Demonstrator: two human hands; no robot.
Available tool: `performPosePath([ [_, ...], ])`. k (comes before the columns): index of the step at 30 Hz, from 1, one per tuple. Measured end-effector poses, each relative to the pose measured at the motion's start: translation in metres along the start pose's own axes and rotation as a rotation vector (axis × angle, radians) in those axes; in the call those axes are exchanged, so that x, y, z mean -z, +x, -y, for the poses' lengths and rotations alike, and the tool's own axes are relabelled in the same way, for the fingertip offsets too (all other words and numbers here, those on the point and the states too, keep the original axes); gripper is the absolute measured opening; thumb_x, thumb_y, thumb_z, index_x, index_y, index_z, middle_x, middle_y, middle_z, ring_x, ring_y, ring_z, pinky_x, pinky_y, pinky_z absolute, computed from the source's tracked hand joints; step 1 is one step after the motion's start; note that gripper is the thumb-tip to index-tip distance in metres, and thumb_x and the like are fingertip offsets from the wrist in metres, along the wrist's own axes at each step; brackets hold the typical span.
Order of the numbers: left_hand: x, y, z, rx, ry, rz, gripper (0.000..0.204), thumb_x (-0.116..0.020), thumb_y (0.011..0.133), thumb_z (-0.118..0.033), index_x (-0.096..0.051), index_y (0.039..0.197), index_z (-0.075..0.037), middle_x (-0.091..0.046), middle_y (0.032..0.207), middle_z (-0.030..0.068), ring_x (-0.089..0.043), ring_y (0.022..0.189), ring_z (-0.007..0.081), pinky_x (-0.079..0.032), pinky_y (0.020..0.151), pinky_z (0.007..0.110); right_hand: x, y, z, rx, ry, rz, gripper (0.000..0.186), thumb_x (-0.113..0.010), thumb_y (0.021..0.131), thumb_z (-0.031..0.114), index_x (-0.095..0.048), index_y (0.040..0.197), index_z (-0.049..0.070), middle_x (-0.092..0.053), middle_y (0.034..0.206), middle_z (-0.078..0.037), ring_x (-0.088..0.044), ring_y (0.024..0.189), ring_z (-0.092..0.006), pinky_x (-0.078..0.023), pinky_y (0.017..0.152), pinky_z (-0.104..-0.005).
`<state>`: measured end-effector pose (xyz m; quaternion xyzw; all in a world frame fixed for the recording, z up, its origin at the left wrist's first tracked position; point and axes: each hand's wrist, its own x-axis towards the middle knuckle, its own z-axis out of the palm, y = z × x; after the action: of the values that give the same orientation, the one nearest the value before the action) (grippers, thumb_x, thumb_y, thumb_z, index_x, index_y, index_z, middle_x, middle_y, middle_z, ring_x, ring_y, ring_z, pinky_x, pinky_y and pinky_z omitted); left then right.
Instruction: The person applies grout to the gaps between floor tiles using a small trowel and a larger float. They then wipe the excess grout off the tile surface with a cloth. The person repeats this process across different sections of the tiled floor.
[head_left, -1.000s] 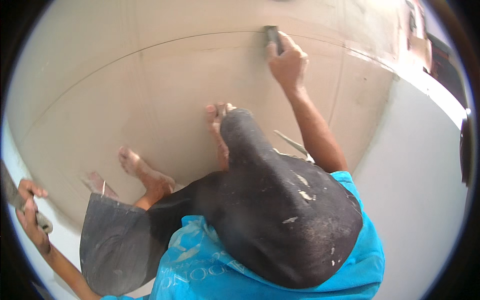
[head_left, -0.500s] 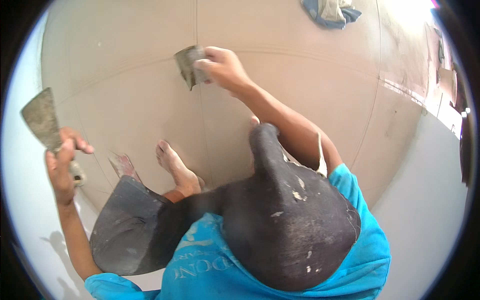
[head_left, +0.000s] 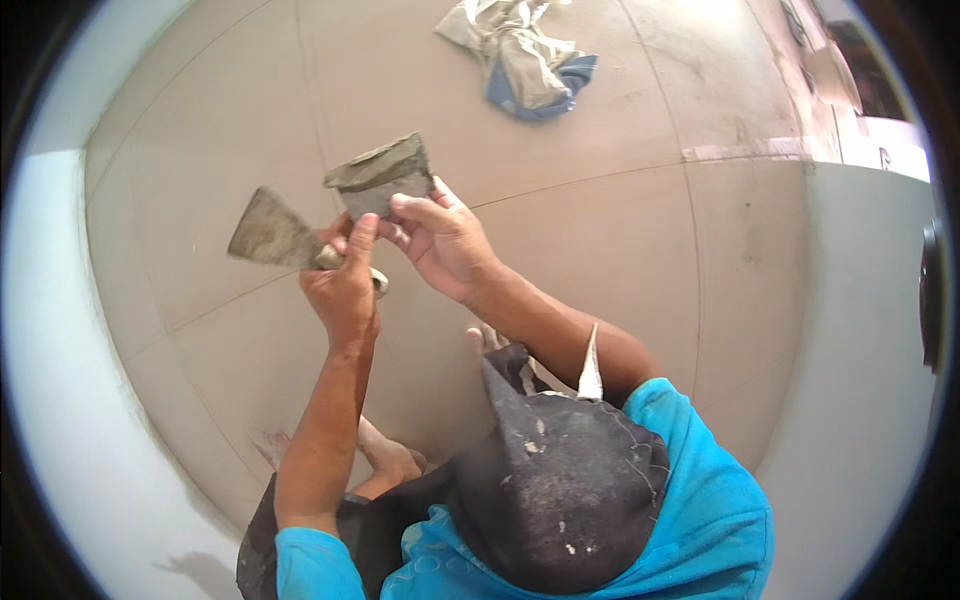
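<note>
My left hand (head_left: 343, 290) is closed round the pale handle of a putty knife (head_left: 268, 232), whose wide, stained blade points out to the left. In my right hand (head_left: 445, 238) is a flat grey scraper plate (head_left: 382, 178), pinched at its near edge with the thumb on top. A thick ridge of grey-brown paste or dirt seems to lie along the plate's far edge. Both hands are close together in front of me, and my left thumb and fingertips reach to the plate's near left corner. The plate's underside is hidden.
Large beige floor tiles (head_left: 560, 250) with thin joints lie below. A crumpled beige and blue cloth (head_left: 530, 70) lies at the far side. Pale walls (head_left: 60, 330) rise on the left and right. My bare foot (head_left: 388, 452) and dark-clad knee are close beneath my arms.
My left hand has swung right with the putty knife to meet my right hand. The scraper plate has turned, showing the paste along its edge. The view has shifted, bringing the cloth nearer.
</note>
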<state>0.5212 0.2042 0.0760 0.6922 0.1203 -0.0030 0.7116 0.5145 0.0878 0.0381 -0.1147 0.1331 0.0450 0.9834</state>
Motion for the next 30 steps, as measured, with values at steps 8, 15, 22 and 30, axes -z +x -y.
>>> performPosePath([
  [8,0.050,0.025,-0.029,-0.080,-0.041,-0.128,0.030,-0.072,0.082,-0.005,-0.044,0.077,-0.016,-0.061,0.088,0.0048,-0.062,0.083,0.0144,-0.056,0.078,0.033,0.030,0.064,0.108,1.044,-2.166,-0.621,0.071,-0.077,0.075,0.034,-0.041,0.132,0.013,-0.049,0.124,-0.020,-0.049,0.111,-0.0362,-0.042,0.087,-0.0530],
  [15,0.125,0.052,-0.092,-0.068,0.202,-0.145,0.028,-0.073,0.082,-0.008,-0.046,0.076,-0.014,-0.060,0.094,0.0058,-0.062,0.085,0.0147,-0.056,0.075,0.033,0.028,0.143,0.255,0.541,-2.478,-0.700,0.058,-0.056,0.085,0.037,-0.045,0.132,0.004,-0.059,0.113,-0.021,-0.057,0.106,-0.0332,-0.048,0.084,-0.0419],
  [22,0.144,0.053,-0.137,-0.009,0.355,-0.182,0.028,-0.072,0.084,-0.014,-0.045,0.078,-0.017,-0.057,0.089,0.0000,-0.059,0.085,0.0124,-0.051,0.078,0.031,-0.067,0.090,0.551,1.827,-2.507,-0.752,0.048,-0.056,0.087,0.013,-0.047,0.133,0.004,-0.042,0.141,-0.018,-0.044,0.127,-0.0305,-0.035,0.107,-0.0379],
  [30,0.152,0.058,-0.142,0.031,0.300,-0.177,0.029,-0.074,0.083,-0.022,-0.045,0.079,-0.018,-0.053,0.091,-0.0027,-0.054,0.093,0.0099,-0.043,0.090,0.031,-0.051,-0.100,0.526,2.098,-1.795,-0.380,0.048,-0.049,0.086,0.038,-0.059,0.118,0.004,-0.063,0.115,-0.014,-0.059,0.107,-0.0294,-0.048,0.093,-0.0454],
])
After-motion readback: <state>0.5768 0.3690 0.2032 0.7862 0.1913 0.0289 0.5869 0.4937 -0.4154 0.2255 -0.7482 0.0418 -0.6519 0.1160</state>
